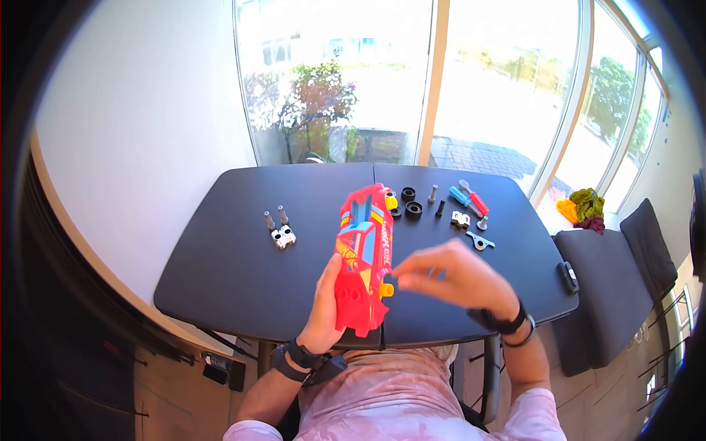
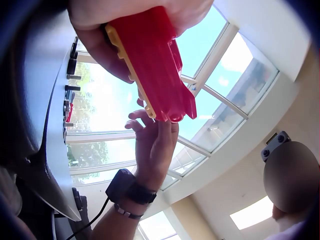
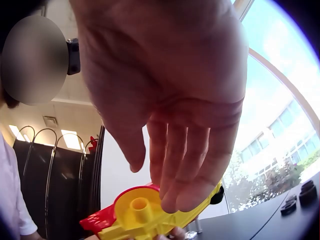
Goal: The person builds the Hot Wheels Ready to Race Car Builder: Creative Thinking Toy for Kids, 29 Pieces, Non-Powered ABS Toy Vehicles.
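Observation:
My left hand grips the rear of a red toy car body, held up over the table with its front pointing away. The body has blue windows and yellow trim. A yellow axle hub sticks out of its right side. The right wrist view shows the car's yellow underside and a round wheel well with a hollow yellow post. Close to that side hovers my right hand, its fingers extended toward the car and nothing held in them. In the left wrist view, its fingertips overlap the car's end.
Black wheels lie beyond the car, near grey and black bolts. Blue-handled and red-handled tools lie at the back right, near a silver wing-shaped piece. Left stands a white engine-like part. A black case sits at the right edge.

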The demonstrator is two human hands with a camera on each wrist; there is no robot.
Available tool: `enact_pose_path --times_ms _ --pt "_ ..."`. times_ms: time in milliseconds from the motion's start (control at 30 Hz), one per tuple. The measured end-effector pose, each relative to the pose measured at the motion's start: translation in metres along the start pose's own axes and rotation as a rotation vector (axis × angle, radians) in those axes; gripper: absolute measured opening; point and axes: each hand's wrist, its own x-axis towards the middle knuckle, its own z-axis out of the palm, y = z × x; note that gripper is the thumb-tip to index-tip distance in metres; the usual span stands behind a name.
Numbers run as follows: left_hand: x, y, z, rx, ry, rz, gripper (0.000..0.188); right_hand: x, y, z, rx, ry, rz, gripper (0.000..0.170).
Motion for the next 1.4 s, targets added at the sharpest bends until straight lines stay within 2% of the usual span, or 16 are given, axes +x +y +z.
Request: enact_pose_path --times_ms 100,200,300,400,433,467,533,633,733,833,933,1133,1267,1300,1400 --pt "-0.002 0.005 0.001 -0.038 0.001 -0.038 0.062 0.03 0.031 -0.022 -0.217 0.17 -0.016 0.018" --pt "0.004 -0.001 -0.004 -0.065 0.062 -0.003 0.064 0.057 0.1 -0.028 -0.474 0.079 0.148 0.03" --pt "0.004 0.001 -0.003 -0.067 0.049 -0.003 0.064 0.069 0.182 -0.006 -0.622 0.12 0.137 0.031" --pt "0.001 0.004 -0.001 -0.061 0.035 -0.019 0.062 0.084 0.205 0.006 -0.665 -0.029 0.422 0.05" --pt "0.001 0.004 -0.002 -0.066 0.038 -0.021 0.062 0.087 0.213 0.009 -0.727 -0.051 0.392 0.038" --pt "0.001 0.003 -0.002 -0.071 0.041 -0.024 0.063 0.085 0.221 0.01 -0.719 -0.011 0.364 0.036" --pt "0.003 0.003 -0.004 -0.083 0.052 -0.016 0.065 0.08 0.208 0.009 -0.702 0.065 0.311 0.03" --pt "0.004 0.003 -0.003 -0.085 0.073 -0.029 0.067 0.075 0.197 0.004 -0.591 0.052 0.318 0.021" --pt "0.0 0.006 0.003 -0.058 0.062 -0.018 0.069 0.058 0.169 0.0 -0.582 0.119 0.149 0.027" --pt "0.0 0.006 0.003 -0.057 0.062 -0.017 0.071 0.043 0.097 0.005 -0.131 0.301 0.171 0.037" --pt "0.002 0.005 0.001 -0.062 0.074 -0.004 0.07 0.02 0.042 0.009 0.046 0.333 0.165 0.046" --pt "0.004 -0.001 0.001 -0.077 0.075 0.034 0.067 0.003 -0.004 0.039 0.06 0.32 -0.009 0.043" --pt "0.002 0.0 -0.003 -0.093 0.057 0.025 0.066 0.004 -0.002 0.055 -0.044 0.309 0.026 0.049" --pt "0.001 0.0 -0.003 -0.093 0.054 0.033 0.066 0.004 0.0 0.059 -0.096 0.347 -0.028 0.048" --pt "0.002 0.001 -0.002 -0.098 0.049 0.051 0.066 -0.002 0.001 0.056 -0.153 0.339 0.038 0.045"
